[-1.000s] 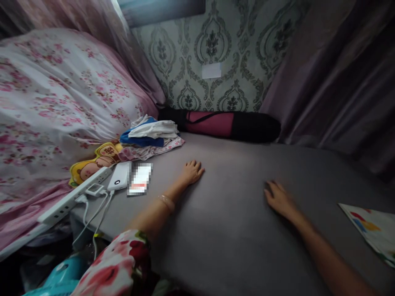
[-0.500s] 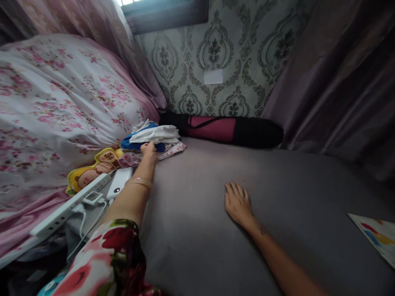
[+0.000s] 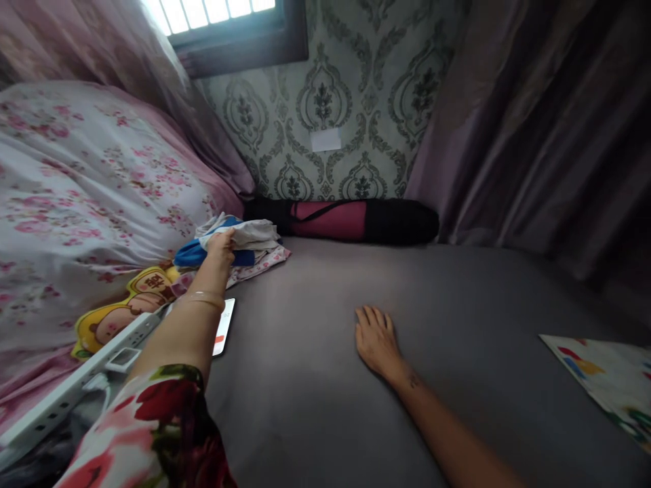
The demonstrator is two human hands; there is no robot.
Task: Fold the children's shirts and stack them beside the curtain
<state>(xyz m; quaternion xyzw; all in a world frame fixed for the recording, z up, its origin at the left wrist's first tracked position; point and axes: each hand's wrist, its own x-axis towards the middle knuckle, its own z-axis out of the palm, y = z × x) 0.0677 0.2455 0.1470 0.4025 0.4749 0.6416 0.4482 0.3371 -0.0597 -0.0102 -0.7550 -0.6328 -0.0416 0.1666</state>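
My left hand (image 3: 222,245) reaches out to a small heap of clothes and is closed on the white garment (image 3: 257,232) at the top. Beneath it lie a blue garment (image 3: 190,254) and a pink-and-white printed cloth (image 3: 264,263). The fingertips are partly hidden by the hand itself. My right hand (image 3: 376,339) rests palm down on the grey bed sheet (image 3: 305,379), fingers stretched out, holding nothing. A phone with a lit screen (image 3: 224,329) shows beside my left forearm, which covers part of it.
Left of my arm are a white power strip (image 3: 55,400) with plugs and a yellow cartoon cushion (image 3: 114,325). A floral-covered bulk (image 3: 91,183) rises behind. A black-and-maroon long bag (image 3: 330,221) lies along the wall. A colourful printed sheet (image 3: 600,373) is at right.
My left hand has shifted to the left end of the white garment. The lit phone has come into sight beside my forearm. The view has tilted up and turned right; my right hand stays flat.
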